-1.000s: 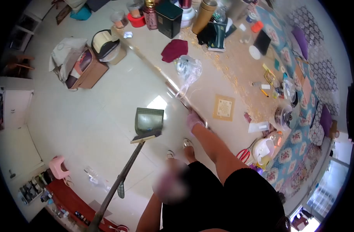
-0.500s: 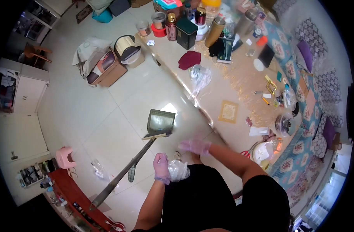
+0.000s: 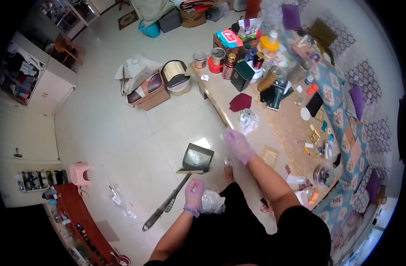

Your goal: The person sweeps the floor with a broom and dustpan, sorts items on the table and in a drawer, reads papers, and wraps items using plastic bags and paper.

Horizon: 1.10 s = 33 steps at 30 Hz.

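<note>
My left hand [image 3: 194, 196], in a pinkish-purple glove, is closed around the gathered top of a clear plastic bag [image 3: 213, 202], which hangs beside my leg. My right hand [image 3: 239, 145], gloved the same way, reaches over the near edge of the table [image 3: 218, 108]. Its fingers look stretched out, just short of a crumpled clear plastic bag [image 3: 248, 122] on the tabletop. In front of me on the floor is a dark dustpan [image 3: 198, 156], its long handle [image 3: 167, 203] slanting down to the left.
Jars, bottles and a dark green tin [image 3: 242, 76] crowd the table's far end. A maroon cloth [image 3: 240, 102] lies near its edge. On the floor stand a lidded bin [image 3: 176, 77], a brown box [image 3: 150, 98] and a pink stool [image 3: 80, 174]. Plastic litter [image 3: 121, 197] lies left.
My right hand has moved up and forward to the table edge. My left hand still grips its bag. The view has shifted, showing more of the far side of the room.
</note>
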Motion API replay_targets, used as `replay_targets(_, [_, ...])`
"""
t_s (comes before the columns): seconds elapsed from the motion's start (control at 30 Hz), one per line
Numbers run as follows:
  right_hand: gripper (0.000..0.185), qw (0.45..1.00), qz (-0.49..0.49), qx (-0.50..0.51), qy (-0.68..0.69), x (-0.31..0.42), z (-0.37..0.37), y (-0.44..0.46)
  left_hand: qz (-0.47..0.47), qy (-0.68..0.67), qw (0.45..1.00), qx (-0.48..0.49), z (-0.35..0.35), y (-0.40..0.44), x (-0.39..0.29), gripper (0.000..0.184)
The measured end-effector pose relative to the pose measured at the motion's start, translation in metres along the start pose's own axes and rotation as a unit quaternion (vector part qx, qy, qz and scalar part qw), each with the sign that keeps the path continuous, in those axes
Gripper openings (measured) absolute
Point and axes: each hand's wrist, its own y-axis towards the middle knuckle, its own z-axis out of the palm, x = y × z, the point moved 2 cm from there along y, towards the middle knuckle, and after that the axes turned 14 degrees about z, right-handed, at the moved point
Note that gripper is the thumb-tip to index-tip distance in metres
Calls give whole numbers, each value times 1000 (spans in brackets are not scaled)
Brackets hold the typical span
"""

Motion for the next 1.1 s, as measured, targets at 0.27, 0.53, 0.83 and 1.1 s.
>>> replay_targets(0.27, [43,960,-45,-131,-244,3,23,320,-113,-23,980,-159,45,61,5,10])
replay_targets(0.53, [26,917,10,60,-395,-45,59,380,-167,-31,958,-232,84,134,41,7])
replay_targets(0.83, [18,967,169,20,187,2,-38,113,-200,-63,978,13,125,176,-7,24])
replay_targets(1.1, [28,985,-123,-113,49,128,-129,-51,-93,-166,943,272,157,116,-128,24])
